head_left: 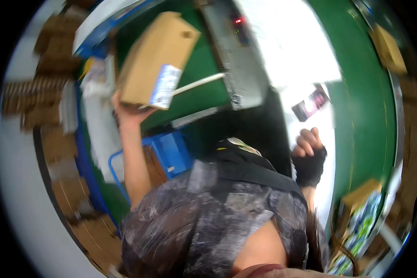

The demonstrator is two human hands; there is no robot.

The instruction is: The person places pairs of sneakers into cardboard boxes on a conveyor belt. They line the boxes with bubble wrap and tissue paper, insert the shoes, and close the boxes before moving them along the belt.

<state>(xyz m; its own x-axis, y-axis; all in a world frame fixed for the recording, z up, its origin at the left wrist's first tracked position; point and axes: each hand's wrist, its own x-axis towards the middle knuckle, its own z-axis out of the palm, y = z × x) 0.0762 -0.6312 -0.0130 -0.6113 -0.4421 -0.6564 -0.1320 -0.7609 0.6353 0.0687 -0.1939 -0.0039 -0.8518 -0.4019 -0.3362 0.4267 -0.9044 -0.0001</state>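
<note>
My left hand (pixel 125 111) grips a closed brown cardboard box (pixel 157 60) by its lower near end. The box is held up at the left, tilted, with a white and blue label (pixel 166 86) on its near side. My right hand (pixel 308 155), in a black fingerless glove, is at the right over a white surface (pixel 322 134). Its fingers are curled in, and nothing shows in them. Just beyond that hand lies a small dark and pink flat box or device (pixel 310 103), too blurred to tell which.
A blue trolley (pixel 171 153) with a tube handle stands at my left, near my body. Stacked brown cartons (pixel 55 46) line the far left. Ahead is a grey machine (pixel 245 60) with a red light. An open carton (pixel 361 217) with green and blue packs sits at the right.
</note>
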